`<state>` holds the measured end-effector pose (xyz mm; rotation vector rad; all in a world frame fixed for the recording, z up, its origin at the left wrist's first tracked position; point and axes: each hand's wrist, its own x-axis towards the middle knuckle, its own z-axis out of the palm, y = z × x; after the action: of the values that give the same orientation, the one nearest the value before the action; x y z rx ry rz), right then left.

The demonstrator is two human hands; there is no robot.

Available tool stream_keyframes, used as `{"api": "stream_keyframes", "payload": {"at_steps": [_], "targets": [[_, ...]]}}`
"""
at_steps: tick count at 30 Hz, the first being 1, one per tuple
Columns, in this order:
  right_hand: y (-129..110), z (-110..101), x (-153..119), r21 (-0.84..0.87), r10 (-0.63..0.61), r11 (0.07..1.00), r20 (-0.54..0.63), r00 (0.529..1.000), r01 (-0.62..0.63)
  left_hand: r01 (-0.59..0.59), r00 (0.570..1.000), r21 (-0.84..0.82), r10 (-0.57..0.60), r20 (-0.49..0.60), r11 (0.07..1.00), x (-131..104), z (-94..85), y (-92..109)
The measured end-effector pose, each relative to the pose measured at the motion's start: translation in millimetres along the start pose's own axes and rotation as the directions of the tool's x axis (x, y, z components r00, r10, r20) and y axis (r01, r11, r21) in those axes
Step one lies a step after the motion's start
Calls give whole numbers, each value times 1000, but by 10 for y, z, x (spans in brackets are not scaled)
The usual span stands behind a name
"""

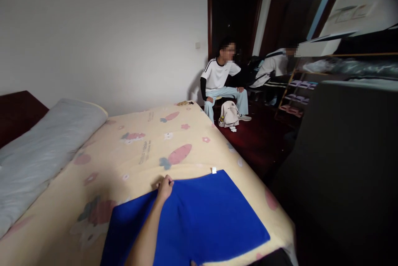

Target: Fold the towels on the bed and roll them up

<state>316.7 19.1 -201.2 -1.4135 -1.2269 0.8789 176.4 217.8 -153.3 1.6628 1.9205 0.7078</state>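
A blue cloth (pixel 211 216) lies spread over the near part of a bed with a cream, carrot-printed sheet (pixel 137 174). Its far edge carries a small white tag (pixel 214 170). My left hand (pixel 166 187) is closed in a pinch on that far edge, left of the tag, and the cloth rises slightly there. At the bottom edge of the view, a small bit of skin, seemingly a fingertip of my right hand (pixel 193 263), shows by the near edge of the cloth. The rest of that hand is out of frame.
A grey pillow (pixel 52 145) lies at the bed's left side. Beyond the bed, one person (pixel 219 77) sits by a white backpack (pixel 229 114), and another person (pixel 273 67) bends forward. A shoe rack (pixel 295 98) and a large dark panel (pixel 351 154) stand on the right.
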Motion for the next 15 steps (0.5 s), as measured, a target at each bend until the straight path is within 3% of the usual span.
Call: {"api": "stream_keyframes", "payload": {"at_steps": [3,5,7,10,15], "targets": [[45,-354,-298,36,75,997,-27,997,-74,-21,999,-211,10,-53,977,28,-415,49],[-79,-605,-252,116,148,983,-73,986,-139,-54,994,-357,15,-109,932,-27,-731,91],[-348,-849,-34,217,178,965,-135,975,-146,-92,988,-489,16,-156,867,-160,-1048,154],[-900,-1162,396,270,105,962,-255,961,-34,-141,982,-642,27,-185,753,-480,-1470,286],[-1631,-1472,849,315,-54,937,-298,953,152,-191,980,-782,74,-184,593,-1082,-1986,537]]}}
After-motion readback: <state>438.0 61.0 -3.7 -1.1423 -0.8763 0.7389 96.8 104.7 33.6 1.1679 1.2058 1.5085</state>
